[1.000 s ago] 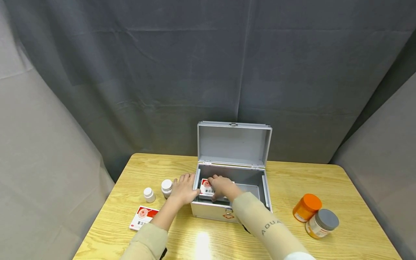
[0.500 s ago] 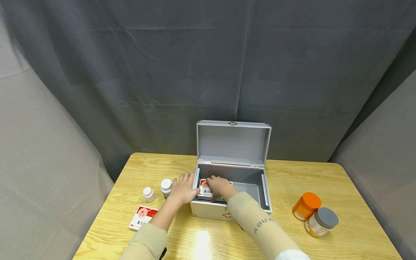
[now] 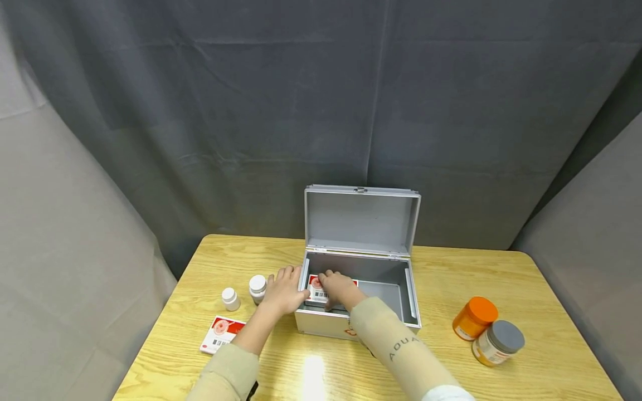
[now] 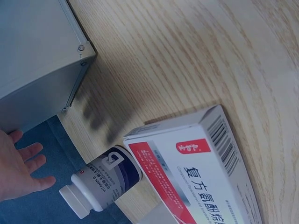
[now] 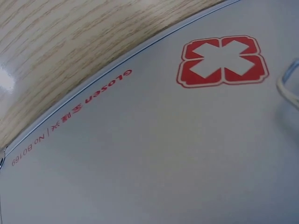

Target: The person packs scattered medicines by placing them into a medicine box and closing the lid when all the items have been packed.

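Observation:
A silver case (image 3: 326,324) stands on the table with its lid (image 3: 361,220) raised. Inside its left end lies a white-and-red medicine box (image 3: 317,291), which my right hand (image 3: 341,288) grips from above, some fingers hidden. My left hand (image 3: 285,291) rests with spread fingers on the case's left edge; in the left wrist view the hand (image 4: 21,168) touches the case's side (image 4: 42,100). Just left of it stands a white bottle (image 3: 258,285), labelled vitamin B in the left wrist view (image 4: 100,179). The right wrist view shows only the case's front (image 5: 140,154) and some table, no hand.
On the table's left are a small white bottle (image 3: 230,299) and another white-and-red box (image 3: 219,333), partly behind the left forearm. An orange jar (image 3: 473,318) and a grey-lidded jar (image 3: 498,343) stand together on the right. A dark curtain (image 3: 251,122) hangs behind the table.
My right hand and the box under it have shifted slightly left inside the case since a second ago. My left hand has stayed on the case's edge.

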`<state>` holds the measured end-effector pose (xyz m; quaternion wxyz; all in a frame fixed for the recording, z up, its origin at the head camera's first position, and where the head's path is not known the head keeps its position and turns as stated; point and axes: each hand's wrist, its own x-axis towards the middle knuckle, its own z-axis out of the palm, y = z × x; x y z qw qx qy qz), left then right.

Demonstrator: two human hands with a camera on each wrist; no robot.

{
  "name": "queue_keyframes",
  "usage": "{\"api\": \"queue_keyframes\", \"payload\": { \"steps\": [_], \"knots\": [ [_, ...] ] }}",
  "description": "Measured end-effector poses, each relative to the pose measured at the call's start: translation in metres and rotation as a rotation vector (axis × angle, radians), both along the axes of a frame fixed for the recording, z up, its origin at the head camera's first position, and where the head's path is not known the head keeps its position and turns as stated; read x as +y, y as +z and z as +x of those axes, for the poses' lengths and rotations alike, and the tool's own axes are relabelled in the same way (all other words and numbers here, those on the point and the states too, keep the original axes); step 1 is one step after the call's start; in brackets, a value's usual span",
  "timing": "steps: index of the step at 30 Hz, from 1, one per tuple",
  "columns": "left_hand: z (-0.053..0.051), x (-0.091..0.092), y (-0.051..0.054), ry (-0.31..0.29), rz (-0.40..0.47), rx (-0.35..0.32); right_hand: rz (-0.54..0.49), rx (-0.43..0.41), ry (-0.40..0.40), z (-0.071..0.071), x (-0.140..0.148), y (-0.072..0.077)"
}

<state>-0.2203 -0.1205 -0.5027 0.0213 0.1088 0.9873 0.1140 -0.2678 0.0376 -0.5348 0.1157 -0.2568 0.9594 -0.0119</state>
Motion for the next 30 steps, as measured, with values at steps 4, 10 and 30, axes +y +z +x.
{"api": "queue_keyframes", "payload": {
  "steps": [4, 10, 30],
  "knots": [
    [0.000, 0.000, 0.000, -0.001, 0.000, 0.001, -0.043, 0.044, 0.031, -0.006, 0.002, -0.013],
    [0.000, 0.000, -0.002, 0.002, -0.012, -0.013, -0.041, 0.071, 0.039, 0.001, 0.003, -0.006],
    [-0.002, 0.003, -0.003, 0.005, 0.002, -0.024, -0.170, 0.034, 0.147, 0.004, 0.021, 0.007]
  ]
}}
